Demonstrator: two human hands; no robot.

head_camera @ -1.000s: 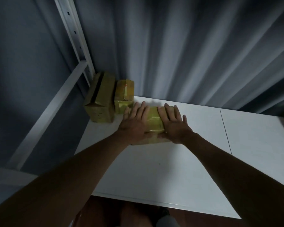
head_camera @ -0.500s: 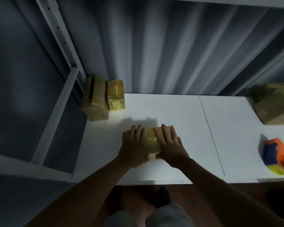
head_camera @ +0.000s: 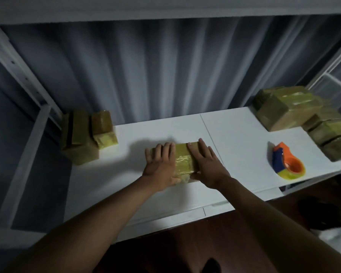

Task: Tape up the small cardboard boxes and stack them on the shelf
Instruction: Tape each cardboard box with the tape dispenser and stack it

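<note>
A small taped cardboard box [head_camera: 182, 160] lies on the white shelf board [head_camera: 126, 174], near its middle. My left hand [head_camera: 160, 164] rests flat on the box's left half, fingers straight. My right hand [head_camera: 207, 164] lies flat on its right half, thumb at the near edge. Shiny tape runs across the strip of box visible between the hands. Two taped boxes [head_camera: 87, 134] stand together at the shelf's far left corner. An orange and blue tape dispenser [head_camera: 285, 161] sits on the shelf to the right.
A pile of several taped boxes [head_camera: 303, 117] fills the shelf's far right. White metal uprights [head_camera: 24, 79] frame the left side, an upper shelf [head_camera: 165, 8] runs overhead, and a grey curtain [head_camera: 165, 71] hangs behind. Dark floor [head_camera: 185, 243] lies below the front edge.
The view has swung right and pulled back, bringing the tape dispenser and right-hand pile into sight. Both hands stay flat on the box, which now lies farther from the left boxes.
</note>
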